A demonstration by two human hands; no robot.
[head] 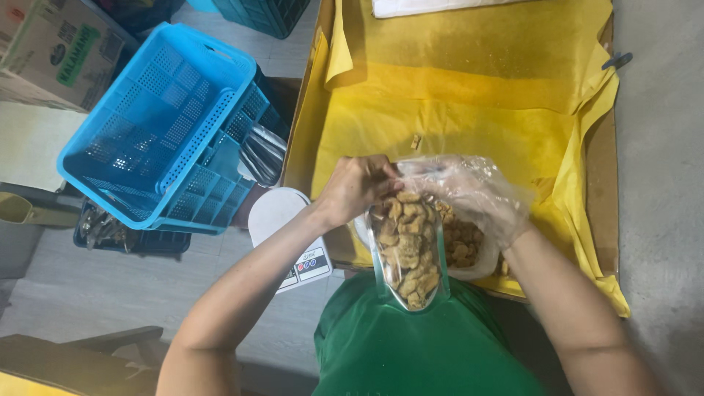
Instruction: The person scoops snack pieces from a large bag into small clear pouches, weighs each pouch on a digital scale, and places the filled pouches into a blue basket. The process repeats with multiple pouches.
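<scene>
A clear plastic pouch [408,253] filled with brown fried snack pieces hangs upright in front of me. My left hand [356,187], bare, pinches its top left edge. My right hand [469,194], in a loose clear plastic glove, holds the top right edge. Behind the pouch sits a white bowl [480,268] with more of the same brown pieces, partly hidden by the pouch and my right wrist.
A cardboard tray lined with yellow paper [455,110] lies ahead, with one loose crumb [415,141] on it. A white kitchen scale [282,235] stands at its left. A tilted blue plastic crate [165,125] and a cardboard box [51,51] are further left.
</scene>
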